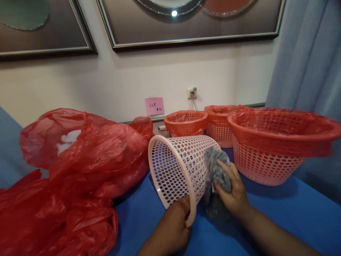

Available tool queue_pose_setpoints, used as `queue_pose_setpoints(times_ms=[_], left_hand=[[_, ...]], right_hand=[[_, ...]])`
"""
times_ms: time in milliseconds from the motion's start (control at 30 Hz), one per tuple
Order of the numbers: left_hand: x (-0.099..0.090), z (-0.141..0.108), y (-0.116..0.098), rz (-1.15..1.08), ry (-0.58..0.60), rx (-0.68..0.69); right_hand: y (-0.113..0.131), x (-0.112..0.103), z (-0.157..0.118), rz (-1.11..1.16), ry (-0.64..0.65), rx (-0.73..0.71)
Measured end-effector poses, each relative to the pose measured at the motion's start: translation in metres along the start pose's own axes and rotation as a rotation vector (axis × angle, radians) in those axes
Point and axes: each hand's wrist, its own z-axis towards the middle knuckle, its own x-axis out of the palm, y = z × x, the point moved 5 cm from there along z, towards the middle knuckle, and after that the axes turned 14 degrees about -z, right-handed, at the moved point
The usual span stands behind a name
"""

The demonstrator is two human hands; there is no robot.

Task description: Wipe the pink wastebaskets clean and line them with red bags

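A pale pink perforated plastic wastebasket lies tilted on its side above the blue table, its mouth toward the left. My left hand grips its rim at the bottom, fingers partly inside the opening. Against the basket's outer wall, near the base, my right hand presses a grey fuzzy cloth. Part of the cloth hangs below the fingers and is blurred.
Red plastic bags pile up on the left of the blue table. Behind stand a small lined basket, another lined basket and a large one at right. A pink note and a socket are on the wall.
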Motion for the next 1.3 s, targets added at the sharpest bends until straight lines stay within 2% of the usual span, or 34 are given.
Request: queue_pose_setpoints(times_ms=[100,133,167,233,367,433,500,567,633,700,833,900,1000,1067,1100,1233,1300], left_hand=[[0.002,0.000,-0.001,-0.024,0.006,-0.016],[0.002,0.000,-0.001,-0.023,0.007,-0.021],[0.002,0.000,-0.001,-0.018,0.000,-0.021],[0.000,0.000,0.000,-0.001,-0.020,-0.008],[-0.004,-0.003,0.010,0.063,-0.054,-0.036],[-0.005,-0.005,0.017,0.120,-0.061,-0.084],[-0.004,-0.006,0.020,0.161,-0.036,-0.105],[-0.001,-0.008,0.017,0.138,0.001,-0.080],[0.001,-0.011,0.014,0.027,0.004,-0.018],[0.002,-0.017,0.013,-0.180,-0.033,0.070],[-0.001,-0.027,0.026,-0.607,-0.143,0.185],[-0.006,-0.029,0.032,-0.630,-0.202,0.185],[-0.014,-0.027,0.031,-0.511,-0.284,0.145],[-0.018,-0.024,0.025,-0.411,-0.310,0.130],[-0.019,-0.023,0.022,-0.354,-0.313,0.133],[-0.016,-0.020,0.013,-0.119,-0.248,0.162],[-0.012,-0.019,0.013,0.008,-0.196,0.149]], right_hand=[[0.048,-0.010,-0.024,0.113,0.095,-0.403],[0.055,-0.011,-0.028,0.146,0.112,-0.459],[0.056,-0.010,-0.028,0.153,0.112,-0.453],[0.038,-0.004,-0.017,0.093,0.086,-0.279],[-0.025,0.010,0.010,0.011,0.000,0.253],[-0.037,0.011,0.014,0.021,-0.033,0.350],[-0.026,0.007,0.011,0.005,-0.037,0.245],[0.004,0.002,0.001,0.008,0.002,-0.027],[0.035,-0.002,-0.012,0.045,0.066,-0.295],[0.054,-0.004,-0.021,0.078,0.109,-0.448],[0.065,-0.004,-0.022,0.109,0.124,-0.548],[0.070,-0.004,-0.023,0.123,0.144,-0.597],[0.075,-0.003,-0.028,0.143,0.165,-0.654],[0.067,-0.002,-0.026,0.125,0.133,-0.591],[0.058,-0.001,-0.021,0.093,0.104,-0.503],[-0.011,0.004,0.008,-0.048,-0.034,0.096],[-0.033,0.004,0.016,-0.052,-0.081,0.272]])
